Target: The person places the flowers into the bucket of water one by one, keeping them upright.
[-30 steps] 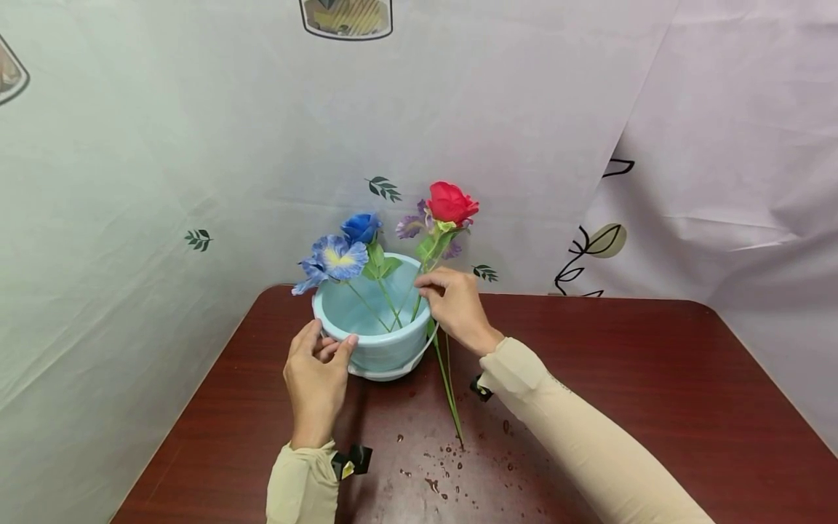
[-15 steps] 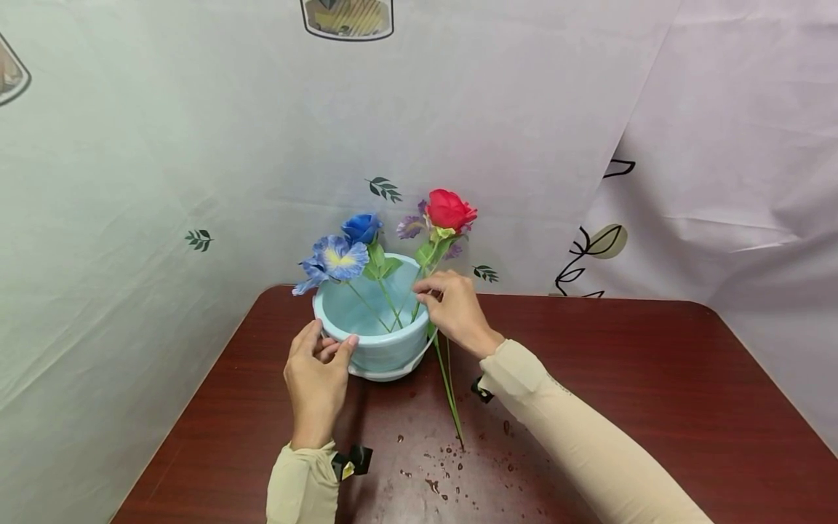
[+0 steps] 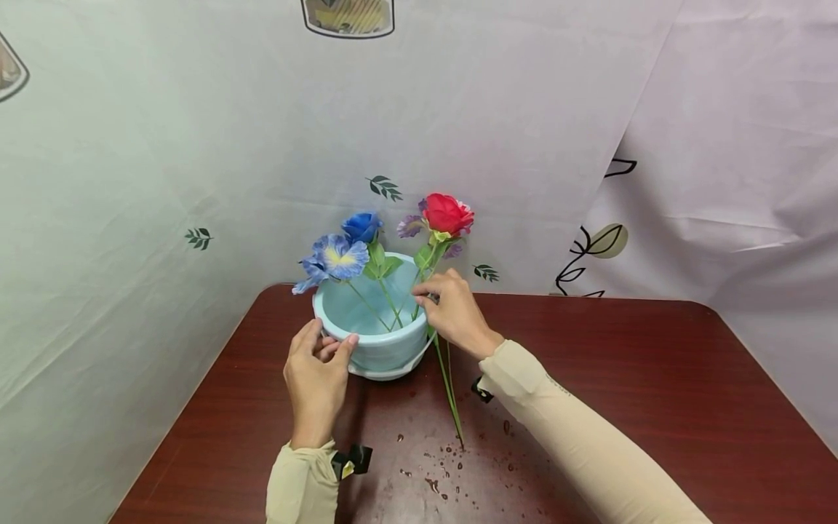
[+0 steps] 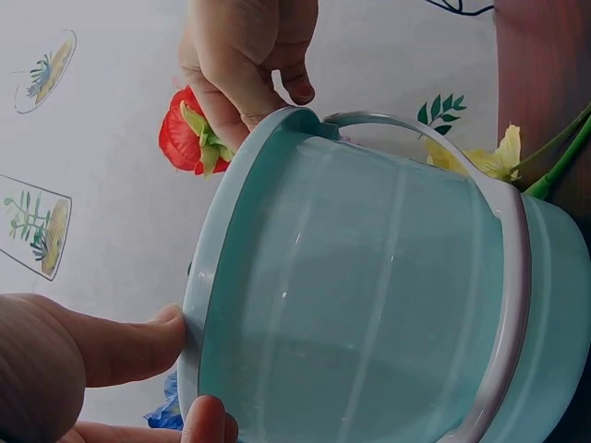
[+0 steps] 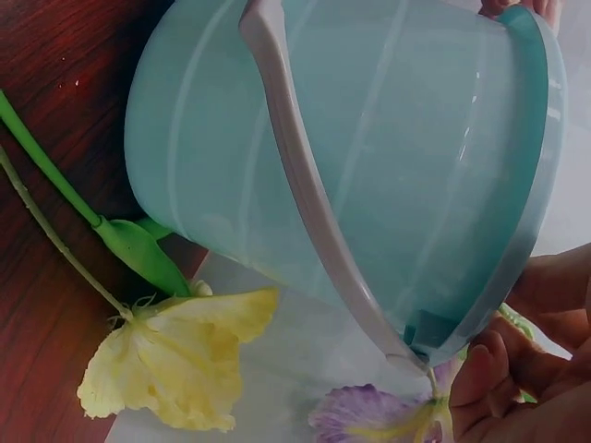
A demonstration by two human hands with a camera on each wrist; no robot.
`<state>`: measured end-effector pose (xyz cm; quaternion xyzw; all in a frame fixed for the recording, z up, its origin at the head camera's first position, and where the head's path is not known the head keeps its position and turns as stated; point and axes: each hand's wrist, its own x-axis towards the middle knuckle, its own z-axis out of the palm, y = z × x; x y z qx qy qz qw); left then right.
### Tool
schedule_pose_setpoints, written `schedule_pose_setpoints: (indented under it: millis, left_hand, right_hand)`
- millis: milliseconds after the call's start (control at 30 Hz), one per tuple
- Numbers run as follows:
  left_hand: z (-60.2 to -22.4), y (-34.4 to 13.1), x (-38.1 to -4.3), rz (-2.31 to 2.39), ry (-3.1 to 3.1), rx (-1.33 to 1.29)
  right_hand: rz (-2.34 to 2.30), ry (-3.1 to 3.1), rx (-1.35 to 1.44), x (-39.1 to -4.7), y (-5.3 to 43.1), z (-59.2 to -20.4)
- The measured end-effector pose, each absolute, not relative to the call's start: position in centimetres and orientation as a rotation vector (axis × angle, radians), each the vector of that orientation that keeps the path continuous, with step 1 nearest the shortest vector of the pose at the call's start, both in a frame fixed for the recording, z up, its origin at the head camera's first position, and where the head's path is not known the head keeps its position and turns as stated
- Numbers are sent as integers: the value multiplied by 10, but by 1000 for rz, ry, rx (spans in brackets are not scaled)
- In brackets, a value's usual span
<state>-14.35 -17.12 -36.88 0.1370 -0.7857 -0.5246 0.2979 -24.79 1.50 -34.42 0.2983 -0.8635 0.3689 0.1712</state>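
Observation:
A light blue bucket stands on the table, its handle hanging down the near side. With thumb and fingers, my left hand grips the rim at the front left. My right hand is at the right rim and pinches the stem of a red rose, whose bloom leans above the hand; the fingers partly hide the stem. Inside the bucket stand a blue rose and a blue iris, tilted left. A purple iris shows behind the red rose.
A yellow flower lies beside the bucket, mostly hidden in the head view by the right hand. Stems reach toward the table's front. Water drops dot the brown table. A printed cloth hangs behind.
The red rose has sunk a little and shifted slightly left, with my right hand staying close to the rim. My left hand and the bucket have kept their places.

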Motion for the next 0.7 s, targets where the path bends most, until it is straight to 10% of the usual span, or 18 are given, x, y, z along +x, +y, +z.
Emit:
schedule_pose_setpoints:
  millis: [700]
  left_hand:
    - [-368, -171, -143, -1393, -2091, 376]
  right_hand:
    - [935, -2491, 854, -247, 12, -345]
